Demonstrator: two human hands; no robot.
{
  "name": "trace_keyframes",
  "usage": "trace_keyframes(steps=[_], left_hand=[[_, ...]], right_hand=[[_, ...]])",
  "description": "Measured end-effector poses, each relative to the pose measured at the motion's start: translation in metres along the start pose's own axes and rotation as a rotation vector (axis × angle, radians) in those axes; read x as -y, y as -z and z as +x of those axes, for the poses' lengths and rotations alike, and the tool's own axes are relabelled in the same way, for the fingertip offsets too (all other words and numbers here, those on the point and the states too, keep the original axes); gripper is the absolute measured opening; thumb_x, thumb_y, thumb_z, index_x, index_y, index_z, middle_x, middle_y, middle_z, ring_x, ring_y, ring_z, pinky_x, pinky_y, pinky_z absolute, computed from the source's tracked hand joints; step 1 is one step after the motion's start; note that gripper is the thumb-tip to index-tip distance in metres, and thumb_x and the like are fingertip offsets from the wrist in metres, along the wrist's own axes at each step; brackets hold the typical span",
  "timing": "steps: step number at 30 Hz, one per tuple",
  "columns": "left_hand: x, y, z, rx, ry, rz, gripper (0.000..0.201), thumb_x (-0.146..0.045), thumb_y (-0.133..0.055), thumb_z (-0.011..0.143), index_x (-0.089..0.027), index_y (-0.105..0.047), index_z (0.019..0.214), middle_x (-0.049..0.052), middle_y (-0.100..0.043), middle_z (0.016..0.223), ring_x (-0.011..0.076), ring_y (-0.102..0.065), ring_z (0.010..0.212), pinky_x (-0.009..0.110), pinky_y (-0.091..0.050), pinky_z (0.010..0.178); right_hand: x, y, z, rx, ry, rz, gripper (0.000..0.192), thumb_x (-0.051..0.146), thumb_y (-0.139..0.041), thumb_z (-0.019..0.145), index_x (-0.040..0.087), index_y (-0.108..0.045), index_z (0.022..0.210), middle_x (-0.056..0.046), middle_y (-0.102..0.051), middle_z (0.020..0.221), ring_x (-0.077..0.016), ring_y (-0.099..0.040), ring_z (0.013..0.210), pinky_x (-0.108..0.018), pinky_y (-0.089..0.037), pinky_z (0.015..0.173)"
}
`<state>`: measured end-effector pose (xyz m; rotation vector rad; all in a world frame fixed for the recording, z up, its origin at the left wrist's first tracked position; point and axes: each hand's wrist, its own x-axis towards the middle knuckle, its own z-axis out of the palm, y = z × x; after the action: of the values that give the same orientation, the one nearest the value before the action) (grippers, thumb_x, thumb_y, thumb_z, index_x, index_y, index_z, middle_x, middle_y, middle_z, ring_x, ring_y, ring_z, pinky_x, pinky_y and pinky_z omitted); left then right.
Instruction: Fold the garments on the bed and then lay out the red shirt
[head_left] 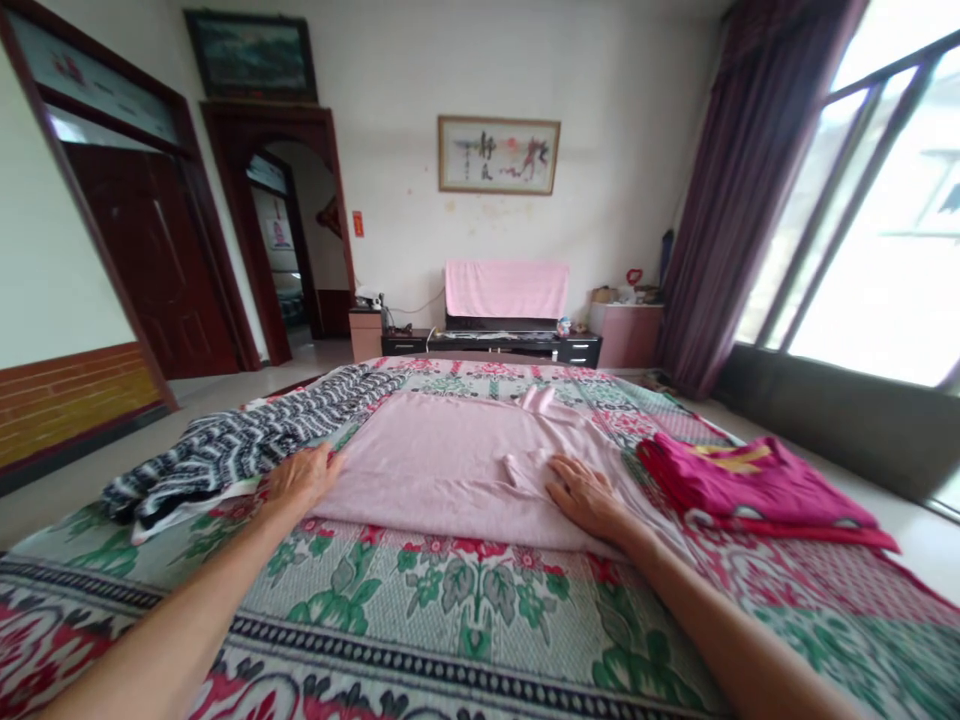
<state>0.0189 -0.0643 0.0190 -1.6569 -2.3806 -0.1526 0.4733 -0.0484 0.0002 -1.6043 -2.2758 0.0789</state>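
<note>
A pale pink long-sleeved shirt (pixel 435 440) lies spread on a patterned bedspread (pixel 480 610), its body fairly smooth and a sleeve bunched toward the right. At the shirt's left edge, my left hand (pixel 304 475) has its fingers closed together on the fabric; the fingertips are partly hidden. My right hand (pixel 589 500) rests palm down on the shirt's right part, fingers stretched out beside a small fold.
Left of the shirt lies a rumpled black-and-white striped garment (pixel 247 430). A folded magenta garment (pixel 757 485) sits to the right. Beyond the bed stand a low black cabinet (pixel 577 350) and a pink cloth-covered screen (pixel 506 288). A purple curtain (pixel 727 200) hangs by the window.
</note>
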Motion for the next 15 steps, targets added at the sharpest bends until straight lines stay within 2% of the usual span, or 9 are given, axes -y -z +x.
trace_keyframes(steps=[4, 8, 11, 15], left_hand=[[0.001, -0.004, 0.007, 0.007, -0.028, 0.052, 0.046, -0.050, -0.032, 0.090, -0.022, -0.063, 0.111, 0.013, -0.065, 0.110, 0.0266, -0.064, 0.094, 0.034, -0.047, 0.078], [-0.004, -0.003, 0.011, -0.080, -0.134, 0.105, 0.041, -0.037, -0.038, 0.088, -0.020, -0.061, 0.117, 0.013, -0.063, 0.111, 0.0276, -0.060, 0.101, 0.034, -0.045, 0.086], [-0.011, 0.001, 0.013, -0.113, -0.194, 0.076, 0.041, -0.032, -0.037, 0.087, -0.017, -0.063, 0.115, 0.014, -0.064, 0.110, 0.0285, -0.060, 0.101, 0.036, -0.044, 0.087], [-0.025, 0.004, 0.024, -0.094, -0.200, -0.016, 0.043, -0.033, -0.036, 0.087, -0.016, -0.065, 0.114, 0.015, -0.065, 0.110, 0.0288, -0.062, 0.099, 0.036, -0.045, 0.085]], right_hand=[[0.004, 0.003, -0.003, -0.006, 0.000, 0.018, 0.047, 0.040, -0.040, 0.091, 0.018, -0.051, 0.131, -0.011, -0.045, 0.145, -0.0252, -0.034, 0.136, -0.045, -0.028, 0.108], [0.005, 0.004, -0.005, -0.023, 0.004, 0.034, 0.046, 0.040, -0.041, 0.091, 0.018, -0.052, 0.130, -0.011, -0.044, 0.145, -0.0251, -0.034, 0.136, -0.045, -0.027, 0.109], [0.005, 0.004, -0.005, -0.022, 0.003, 0.044, 0.045, 0.039, -0.041, 0.091, 0.018, -0.052, 0.130, -0.011, -0.045, 0.145, -0.0249, -0.034, 0.136, -0.045, -0.027, 0.109], [0.005, 0.004, -0.004, -0.009, 0.000, 0.044, 0.047, 0.039, -0.041, 0.091, 0.017, -0.051, 0.131, -0.011, -0.044, 0.145, -0.0253, -0.033, 0.137, -0.045, -0.026, 0.109]])
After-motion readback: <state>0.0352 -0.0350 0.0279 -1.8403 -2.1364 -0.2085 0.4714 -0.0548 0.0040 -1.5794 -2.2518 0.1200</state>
